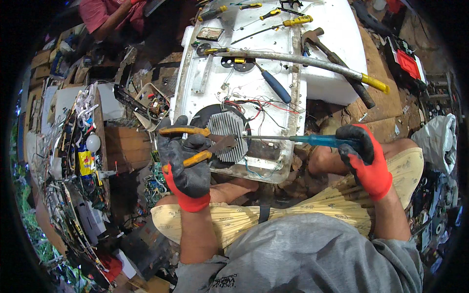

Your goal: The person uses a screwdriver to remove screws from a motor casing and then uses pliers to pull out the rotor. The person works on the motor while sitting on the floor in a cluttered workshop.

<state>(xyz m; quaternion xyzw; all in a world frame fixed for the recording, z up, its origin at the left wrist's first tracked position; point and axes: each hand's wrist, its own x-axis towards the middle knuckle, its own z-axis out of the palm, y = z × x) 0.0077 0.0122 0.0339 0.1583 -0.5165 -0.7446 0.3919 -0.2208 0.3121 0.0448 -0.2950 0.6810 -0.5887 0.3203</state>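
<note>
My left hand (pixel 188 163), in a grey and red glove, grips yellow-handled pliers (pixel 220 146) against a finned metal plate (pixel 228 122) on a round black base. My right hand (pixel 364 158), gloved alike, is closed on a teal-handled screwdriver (pixel 317 139), its long shaft reaching to the plate beside the pliers' jaws. Red and dark wires (pixel 256 105) trail behind the plate. These parts sit on a long white panel (pixel 278 166). Farther up it lie a blue-handled screwdriver (pixel 276 85) and a long metal bar with a yellow end (pixel 303 58), reaching beyond the panel.
A hammer (pixel 337 63) and several yellow-handled screwdrivers (pixel 295 22) lie toward the back. Heaped scrap with a white bulb (pixel 93 142) is at left. A red and black case (pixel 405 63) and a white sack (pixel 435 141) are at right. Another person's arm (pixel 112 19) shows top left.
</note>
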